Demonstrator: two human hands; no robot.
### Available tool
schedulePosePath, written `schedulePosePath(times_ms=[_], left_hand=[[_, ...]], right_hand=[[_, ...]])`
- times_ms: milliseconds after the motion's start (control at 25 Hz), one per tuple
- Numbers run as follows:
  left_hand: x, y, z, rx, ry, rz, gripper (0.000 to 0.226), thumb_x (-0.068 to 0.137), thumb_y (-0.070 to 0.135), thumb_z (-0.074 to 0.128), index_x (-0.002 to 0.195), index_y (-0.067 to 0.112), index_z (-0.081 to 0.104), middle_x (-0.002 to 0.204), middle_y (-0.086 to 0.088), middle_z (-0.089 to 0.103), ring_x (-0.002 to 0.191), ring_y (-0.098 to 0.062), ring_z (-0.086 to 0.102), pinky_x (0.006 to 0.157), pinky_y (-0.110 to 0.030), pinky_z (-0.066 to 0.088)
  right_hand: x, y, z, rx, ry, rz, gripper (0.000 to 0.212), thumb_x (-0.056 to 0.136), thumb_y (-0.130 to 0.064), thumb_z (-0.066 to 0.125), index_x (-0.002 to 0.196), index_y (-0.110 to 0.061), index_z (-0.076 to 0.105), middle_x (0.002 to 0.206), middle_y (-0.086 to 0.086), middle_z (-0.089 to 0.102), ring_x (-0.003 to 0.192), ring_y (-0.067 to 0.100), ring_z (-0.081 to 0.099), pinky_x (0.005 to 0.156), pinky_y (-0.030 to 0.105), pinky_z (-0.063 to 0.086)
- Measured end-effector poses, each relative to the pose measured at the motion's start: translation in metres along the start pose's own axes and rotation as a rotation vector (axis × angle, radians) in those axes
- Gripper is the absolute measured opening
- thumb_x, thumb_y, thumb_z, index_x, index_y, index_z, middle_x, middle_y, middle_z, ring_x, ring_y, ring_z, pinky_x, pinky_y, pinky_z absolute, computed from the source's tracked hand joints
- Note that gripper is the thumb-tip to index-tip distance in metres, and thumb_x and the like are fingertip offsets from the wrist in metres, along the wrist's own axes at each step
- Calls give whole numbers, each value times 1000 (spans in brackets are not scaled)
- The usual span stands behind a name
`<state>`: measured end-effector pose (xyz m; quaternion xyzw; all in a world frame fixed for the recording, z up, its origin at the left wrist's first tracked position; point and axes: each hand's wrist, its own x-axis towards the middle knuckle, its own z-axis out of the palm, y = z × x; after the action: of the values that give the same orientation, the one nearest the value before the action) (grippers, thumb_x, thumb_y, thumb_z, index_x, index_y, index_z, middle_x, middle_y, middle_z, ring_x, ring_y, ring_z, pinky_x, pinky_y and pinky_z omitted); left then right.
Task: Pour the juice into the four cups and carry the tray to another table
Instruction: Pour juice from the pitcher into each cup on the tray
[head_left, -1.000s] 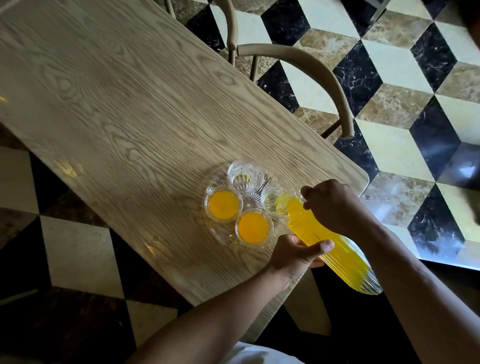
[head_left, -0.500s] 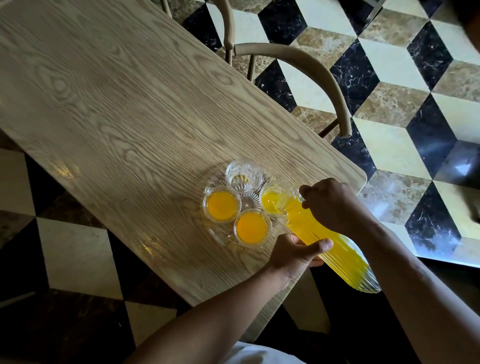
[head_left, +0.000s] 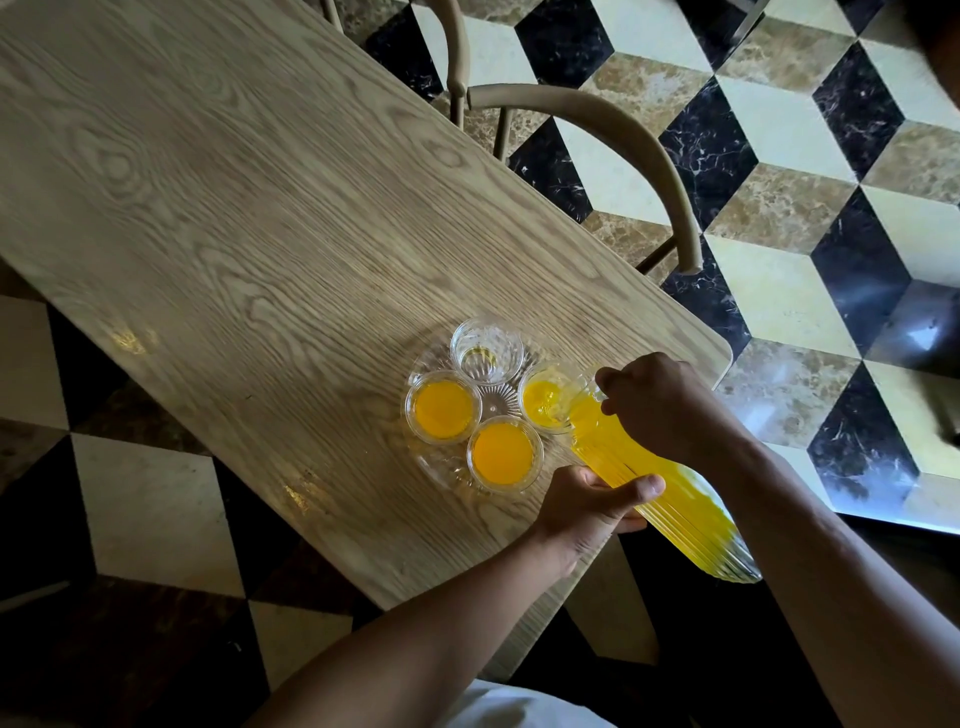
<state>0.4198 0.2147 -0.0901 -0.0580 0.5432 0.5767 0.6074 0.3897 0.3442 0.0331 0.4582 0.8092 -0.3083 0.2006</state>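
Observation:
A ribbed glass bottle of yellow juice (head_left: 675, 499) is tilted, its mouth over the right cup (head_left: 543, 397), which holds some juice. My right hand (head_left: 665, 405) grips the bottle near its neck. My left hand (head_left: 592, 499) holds the bottle's body from below. A clear glass tray (head_left: 447, 470) near the table's corner carries the cups. The left cup (head_left: 442, 410) and the near cup (head_left: 503, 453) are full of juice. The far cup (head_left: 487, 349) looks almost empty.
The wooden table (head_left: 249, 208) runs away to the upper left, with its corner just right of the tray. A curved chair back (head_left: 623, 140) stands at the table's far side. Chequered marble floor (head_left: 779, 130) lies all around.
The right cup has gone from nearly empty to partly filled with juice as the bottle stays tilted over it. Both hands have kept their hold.

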Motion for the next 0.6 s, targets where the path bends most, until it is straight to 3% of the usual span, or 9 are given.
schedulePosePath(times_ms=[240, 400, 600], left_hand=[[0, 1, -1, -19, -27, -18, 82, 30, 68, 100, 59, 25, 35, 71, -4, 37, 67, -19, 72, 77, -46, 68], [-3, 3, 2, -7, -36, -13, 70, 47, 50, 98, 60, 24, 35, 68, -2, 38, 63, -16, 72, 82, -51, 67], [-4, 4, 2, -22, -34, -14, 64, 51, 47, 94, 62, 23, 35, 69, -3, 38, 63, -17, 71, 73, -41, 68]], right_hand=[[-1, -3, -1, -16, -1, 4, 48, 101, -43, 47, 88, -6, 75, 88, 16, 73, 82, 34, 69, 81, 43, 58], [4, -2, 0, -33, -28, 4, 50, 97, -48, 42, 90, -9, 74, 92, 12, 76, 84, 31, 69, 83, 44, 58], [6, -1, 2, -28, -23, 3, 48, 98, -46, 45, 88, -9, 74, 92, 11, 76, 83, 30, 69, 82, 45, 58]])
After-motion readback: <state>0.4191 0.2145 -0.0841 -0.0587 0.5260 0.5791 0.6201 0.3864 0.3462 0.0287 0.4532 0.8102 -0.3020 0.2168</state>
